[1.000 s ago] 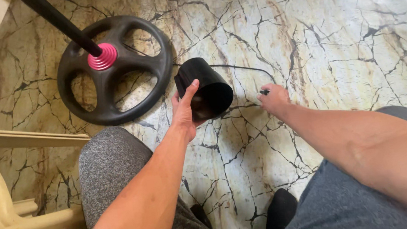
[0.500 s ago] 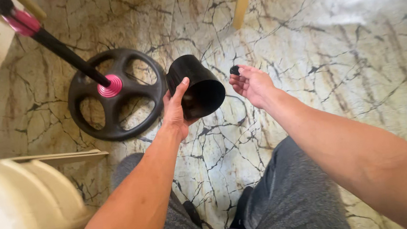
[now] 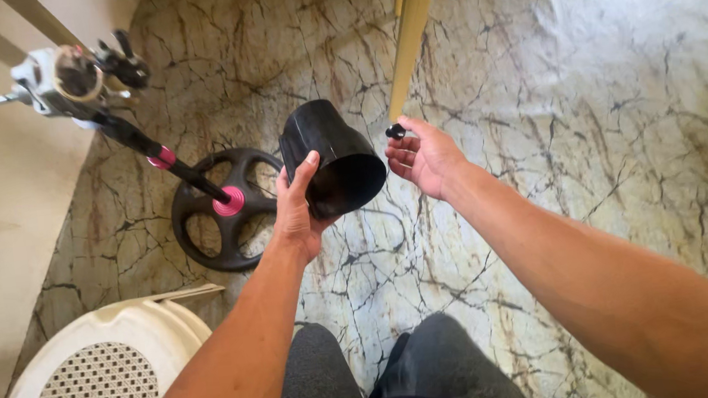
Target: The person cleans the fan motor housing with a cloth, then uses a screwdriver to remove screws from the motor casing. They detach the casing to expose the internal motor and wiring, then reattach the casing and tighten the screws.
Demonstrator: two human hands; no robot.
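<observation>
Left hand (image 3: pixel 296 211) first: we have it wrapped around a black cup (image 3: pixel 335 159), thumb up along the wall near the open rim, the other fingers behind it and hidden from us. We hold the cup in the air above the marble floor (image 3: pixel 588 116), tipped on its side with the mouth turned toward us and down to the right. Our right hand (image 3: pixel 424 159) hovers just beside the mouth, palm half open, pinching a small black piece (image 3: pixel 396 131) between thumb and fingertip; cup and piece are apart, not touching.

We judge the cup to be light, stiff plastic, since one hand carries it easily. Its glossy wall looks slippery, so a grip near the rim, with the thumb outside, seems safest. The small piece is tiny and easy to drop, so a fingertip pinch suits it.

Inside the cup we see only dark; whether anything lies in it we cannot tell.

Left of the cup a black round stand base (image 3: pixel 225 211) rests on the floor, with a pole (image 3: pixel 161 157) rising from its pink collar. A white perforated stool (image 3: pixel 100 388) sits at lower left, and a table leg (image 3: pixel 407 47) stands beyond the hands.
</observation>
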